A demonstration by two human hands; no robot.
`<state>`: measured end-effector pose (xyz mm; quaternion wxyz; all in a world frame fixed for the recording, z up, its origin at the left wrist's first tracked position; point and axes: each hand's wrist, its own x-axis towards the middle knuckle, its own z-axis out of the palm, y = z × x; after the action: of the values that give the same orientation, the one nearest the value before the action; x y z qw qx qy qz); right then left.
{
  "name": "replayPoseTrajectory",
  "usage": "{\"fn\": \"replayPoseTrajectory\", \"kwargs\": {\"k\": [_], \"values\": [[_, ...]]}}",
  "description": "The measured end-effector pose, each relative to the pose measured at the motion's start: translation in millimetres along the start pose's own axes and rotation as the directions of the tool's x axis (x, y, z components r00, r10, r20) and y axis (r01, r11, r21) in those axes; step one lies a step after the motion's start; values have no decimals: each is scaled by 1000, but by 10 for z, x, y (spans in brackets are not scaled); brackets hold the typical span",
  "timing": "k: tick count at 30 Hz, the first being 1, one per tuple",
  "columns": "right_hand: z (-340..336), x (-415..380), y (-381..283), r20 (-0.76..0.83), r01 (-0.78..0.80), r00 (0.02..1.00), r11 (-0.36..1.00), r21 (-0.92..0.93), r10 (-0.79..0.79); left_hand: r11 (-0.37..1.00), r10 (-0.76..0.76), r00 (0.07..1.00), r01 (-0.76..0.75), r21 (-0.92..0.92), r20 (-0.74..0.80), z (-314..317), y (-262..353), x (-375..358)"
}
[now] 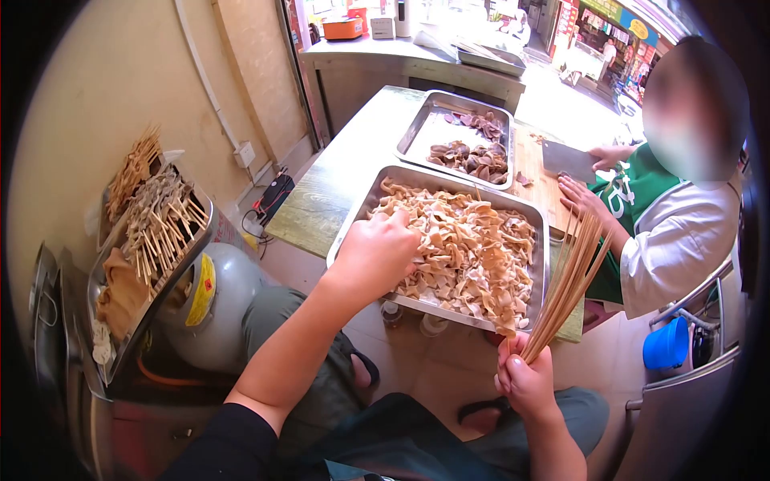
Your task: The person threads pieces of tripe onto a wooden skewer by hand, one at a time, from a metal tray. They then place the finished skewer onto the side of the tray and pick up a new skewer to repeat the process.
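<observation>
My left hand [377,250] is over the left side of a metal tray [353,228] heaped with pale tan strips of sliced meat or offal [457,232]. Its fingers are curled down against the strips, and what lies between the fingertips is hidden. In my right hand [527,377], below the tray's near right corner, is a bundle of thin bamboo skewers [565,289], fanned upward. A column of folded strips [505,309] runs over the tray's near rim down to this hand, seemingly threaded on a skewer.
Behind stands a second tray [417,136] of dark brown slices. On the right, a co-worker in a green apron [634,192] holds a cleaver [568,158] over a cutting board [529,156]. At left, a tray of filled skewers [164,220] sits by a grey gas cylinder [220,321].
</observation>
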<state>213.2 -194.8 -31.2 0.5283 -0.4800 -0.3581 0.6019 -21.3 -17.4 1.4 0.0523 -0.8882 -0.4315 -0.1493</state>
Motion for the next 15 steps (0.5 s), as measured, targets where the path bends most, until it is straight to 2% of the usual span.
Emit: {"fn": "replayPoseTrajectory", "kwargs": {"k": [1, 3, 4, 6, 7, 9, 11, 13, 15], "values": [[5, -4, -3, -2, 2, 1000, 1000, 3, -2, 1000, 4, 1000, -4, 2, 1, -6, -7, 5], [12, -20, -13, -13, 13, 1000, 1000, 24, -13, 975, -31, 999, 24, -219, -29, -33, -48, 28], [5, -25, -12, -17, 14, 1000, 1000, 28, -14, 976, -26, 999, 20, -218, -27, -56, -84, 39], [-9, -27, -16, -3, 6, 1000, 1000, 12, -6, 910, -42, 997, 12, -414, -64, -127, -158, 73], [-6, -28, -24, -5, 5, 1000, 1000, 14, -5, 910, -40, 997, 11, -415, -61, -163, -161, 89], [7, -27, -36, -8, -14, 1000, 1000, 26, 14, 708, -178, 982, 90, -700, -55, -223, -171, 118], [14, -23, -35, -8, -13, 1000, 1000, 26, 13, 707, -151, 985, 48, -706, -84, -162, -245, 144], [18, -15, -34, -6, -11, 1000, 1000, 25, 11, 513, -248, 964, 47, -857, -95, -137, -271, 153], [23, -8, -29, -1, -11, 1000, 1000, 17, 11, 528, -207, 970, -2, -849, -131, -106, -299, 170]]}}
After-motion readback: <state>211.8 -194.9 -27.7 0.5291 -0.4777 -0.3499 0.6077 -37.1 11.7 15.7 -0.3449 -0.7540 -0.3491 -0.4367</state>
